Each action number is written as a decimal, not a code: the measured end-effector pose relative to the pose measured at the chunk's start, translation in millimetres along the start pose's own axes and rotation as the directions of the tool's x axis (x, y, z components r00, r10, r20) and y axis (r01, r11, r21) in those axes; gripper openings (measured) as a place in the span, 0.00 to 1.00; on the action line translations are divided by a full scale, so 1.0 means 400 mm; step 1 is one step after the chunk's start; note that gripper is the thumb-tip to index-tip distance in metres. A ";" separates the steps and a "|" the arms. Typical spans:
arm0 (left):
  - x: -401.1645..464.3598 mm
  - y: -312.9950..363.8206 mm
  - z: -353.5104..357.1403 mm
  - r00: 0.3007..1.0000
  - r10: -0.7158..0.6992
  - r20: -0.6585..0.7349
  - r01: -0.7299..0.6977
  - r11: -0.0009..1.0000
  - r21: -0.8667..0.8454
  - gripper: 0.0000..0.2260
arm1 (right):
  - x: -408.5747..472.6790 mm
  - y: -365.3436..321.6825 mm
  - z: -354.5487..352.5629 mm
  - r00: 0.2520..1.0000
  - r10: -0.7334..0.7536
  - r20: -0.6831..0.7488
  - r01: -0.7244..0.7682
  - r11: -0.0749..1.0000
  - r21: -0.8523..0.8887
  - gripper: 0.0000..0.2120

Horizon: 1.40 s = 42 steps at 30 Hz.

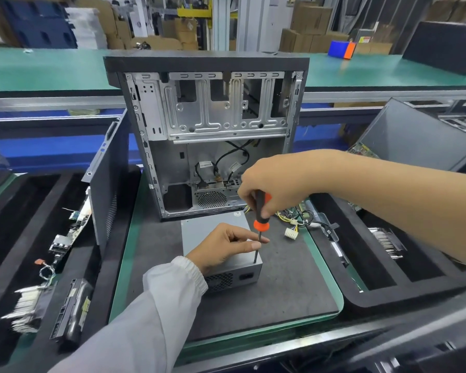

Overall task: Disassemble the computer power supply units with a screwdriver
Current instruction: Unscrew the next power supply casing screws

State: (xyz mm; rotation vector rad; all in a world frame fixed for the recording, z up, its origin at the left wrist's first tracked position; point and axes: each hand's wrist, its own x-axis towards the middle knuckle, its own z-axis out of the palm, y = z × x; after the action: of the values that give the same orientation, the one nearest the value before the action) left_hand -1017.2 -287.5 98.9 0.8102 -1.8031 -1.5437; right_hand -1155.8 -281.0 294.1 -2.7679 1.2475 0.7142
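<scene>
A grey metal power supply unit (207, 227) lies flat on a dark mat (285, 286) in front of me. Its vented end with the socket faces me. My right hand (275, 181) grips the black-and-orange handle of a screwdriver (261, 214) held upright. The tip stands on the unit's top near its right front corner. My left hand (223, 246) rests on the unit's top and pinches the screwdriver's shaft between thumb and forefinger. The unit's cable bundle with a white connector (291, 232) trails off to the right.
An open, emptied computer case (207, 125) stands upright just behind the unit, its side panel (105, 184) leaning to the left. Black foam trays (38, 238) with removed parts flank the mat on both sides. A green conveyor (51, 68) runs behind.
</scene>
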 end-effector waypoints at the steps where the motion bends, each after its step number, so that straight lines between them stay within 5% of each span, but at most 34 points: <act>1: 0.000 0.000 0.002 1.000 0.000 0.001 0.000 1.000 -0.010 0.07 | -0.001 -0.002 0.003 1.000 -0.023 -0.011 0.022 0.999 -0.031 0.07; 5: 0.002 -0.001 0.010 1.000 0.028 0.006 -0.028 1.000 0.002 0.03 | -0.009 0.000 0.006 1.000 -0.002 0.015 0.002 0.999 -0.042 0.13; 9: 0.002 0.002 0.015 1.000 0.022 0.001 -0.022 1.000 0.016 0.02 | -0.025 0.010 -0.010 0.925 0.354 0.137 -0.375 0.908 0.186 0.38; 11: -0.001 0.003 0.017 1.000 0.017 0.003 -0.018 1.000 0.011 0.04 | -0.020 0.002 -0.008 0.902 0.405 0.148 -0.427 0.887 0.176 0.35; 16: -0.001 0.019 0.010 0.999 0.039 0.008 -0.038 0.999 -0.018 0.05 | -0.027 -0.029 -0.027 0.973 0.199 0.113 -0.205 0.977 0.050 0.10; 19: 0.003 0.038 0.007 0.999 0.032 0.023 -0.031 0.999 -0.033 0.04 | -0.034 -0.037 -0.033 0.961 0.205 0.183 -0.236 0.958 0.163 0.19; 21: 0.006 0.045 0.004 0.999 0.031 0.039 -0.032 0.999 0.032 0.04 | -0.039 -0.042 -0.038 0.934 0.325 0.150 -0.356 0.888 0.291 0.26; 23: 0.006 0.044 0.001 0.998 0.039 0.056 -0.043 0.996 0.078 0.05 | -0.039 -0.045 -0.039 0.873 0.474 0.111 -0.487 0.840 0.240 0.34; 25: 0.005 0.046 0.004 0.997 0.039 0.063 -0.043 0.997 0.067 0.05 | -0.037 -0.049 -0.031 0.855 0.511 0.090 -0.519 0.843 0.142 0.32; 29: 0.010 0.056 0.028 0.996 0.047 0.073 -0.048 0.999 0.025 0.06 | -0.048 -0.041 -0.035 0.922 0.361 0.139 -0.378 0.917 0.128 0.11; 32: 0.020 0.063 0.032 0.996 0.046 0.075 -0.047 0.999 0.010 0.06 | -0.065 -0.027 -0.042 0.925 0.333 0.184 -0.370 0.900 0.231 0.23; 35: 0.028 0.073 0.029 0.996 0.024 0.091 -0.028 0.998 0.047 0.08 | -0.052 -0.042 -0.031 0.868 0.484 0.109 -0.496 0.836 0.237 0.32; 38: 0.032 0.081 0.027 0.993 -0.001 0.121 -0.007 0.998 0.062 0.08 | -0.039 -0.038 -0.017 0.891 0.453 0.044 -0.454 0.889 0.050 0.22; 40: 0.033 0.085 0.026 0.993 0.001 0.118 -0.009 0.998 0.066 0.09 | -0.050 -0.034 -0.028 0.927 0.346 0.145 -0.358 0.931 0.071 0.11; 42: 0.031 0.091 0.028 0.994 0.008 0.113 -0.014 0.999 0.053 0.11 | -0.062 -0.023 -0.038 0.931 0.274 0.241 -0.318 0.933 0.167 0.25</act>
State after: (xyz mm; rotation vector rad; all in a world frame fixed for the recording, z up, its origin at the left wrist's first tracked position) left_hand -1035.7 -285.8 134.3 0.7496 -1.9342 -1.5680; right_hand -1157.5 -260.1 316.4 -2.2957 1.6085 0.8225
